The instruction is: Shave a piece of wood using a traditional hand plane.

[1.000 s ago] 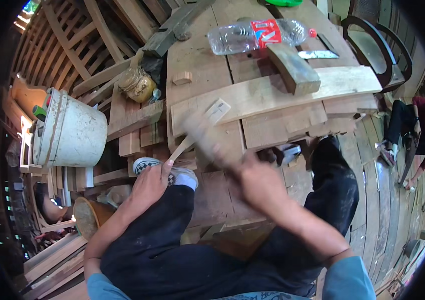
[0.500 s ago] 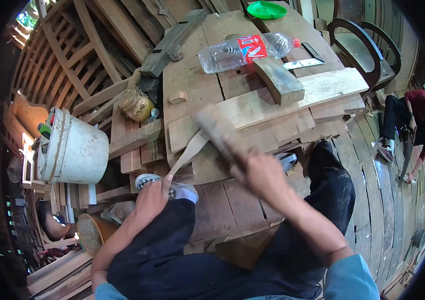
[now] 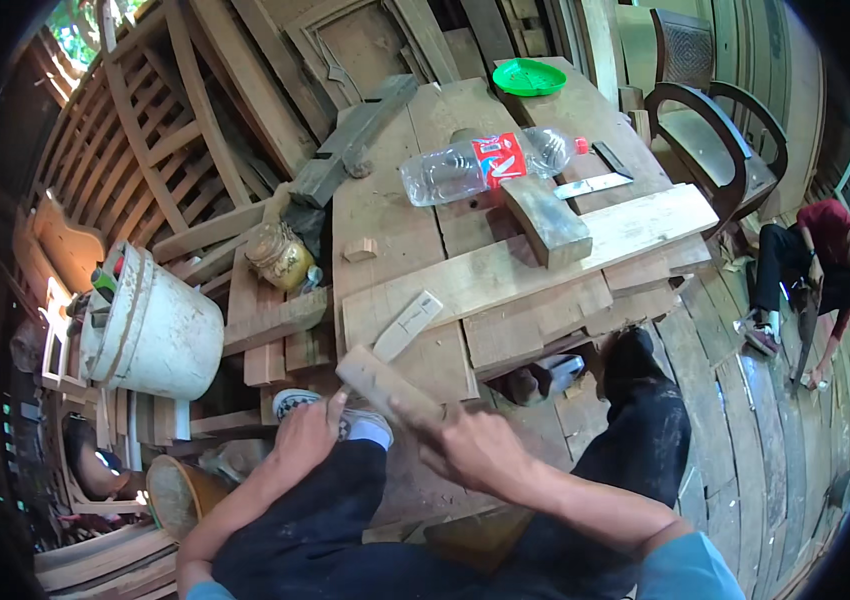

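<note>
My left hand (image 3: 309, 432) is closed on the near end of a flat, pale wooden piece (image 3: 409, 324). Its broad far end, marked with a few dark lines, rests on the workbench. My right hand (image 3: 480, 450) grips a brown wooden block (image 3: 385, 384) that lies across the middle of the pale piece and hides part of it. Beyond them, a long light plank (image 3: 505, 275) spans the bench, with a thick dark wood block (image 3: 548, 222) set crosswise on it.
On the workbench (image 3: 385, 185) are a clear plastic bottle (image 3: 445, 177), a green dish (image 3: 530, 77) and a try square (image 3: 593, 186). A jar (image 3: 278, 256) and white bucket (image 3: 160, 325) stand left. A chair (image 3: 710, 150) is back right; another person (image 3: 830, 265) sits far right.
My right hand has brought the wooden block down and left along the pale piece, toward my left hand. The piece's marked far end now shows. The view has shifted slightly.
</note>
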The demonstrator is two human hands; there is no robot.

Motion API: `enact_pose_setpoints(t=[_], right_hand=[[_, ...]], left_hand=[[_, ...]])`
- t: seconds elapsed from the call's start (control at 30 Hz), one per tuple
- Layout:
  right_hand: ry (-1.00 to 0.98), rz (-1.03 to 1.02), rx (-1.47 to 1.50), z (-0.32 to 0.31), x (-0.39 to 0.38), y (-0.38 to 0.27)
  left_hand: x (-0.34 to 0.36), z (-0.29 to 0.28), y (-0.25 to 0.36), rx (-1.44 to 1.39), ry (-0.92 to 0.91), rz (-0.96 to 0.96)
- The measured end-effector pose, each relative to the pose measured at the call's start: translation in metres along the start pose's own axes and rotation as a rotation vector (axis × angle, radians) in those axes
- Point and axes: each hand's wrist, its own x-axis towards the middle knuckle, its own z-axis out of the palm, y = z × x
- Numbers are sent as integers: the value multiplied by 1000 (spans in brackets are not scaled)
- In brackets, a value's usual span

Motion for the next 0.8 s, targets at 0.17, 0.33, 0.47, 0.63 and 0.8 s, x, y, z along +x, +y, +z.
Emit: enact_pose_setpoints(t=[0.17,0.33,0.47,0.63,0.8], right_hand=[[280,237,-25,-38,21,31],[23,-16,77,-12,-3,-18],[230,282,10,-17,24,37],[12,91,69,-6,10,10],[163,202,4,-44,22,32]], left_hand=[[-4,-9,-6,8,13,-5],[-3,0,-12,-6,5,1],[-8,-8,-2,-10,36,-30],[0,8,-14,0,61,30],[-9,-7,-7,3,61,-18]])
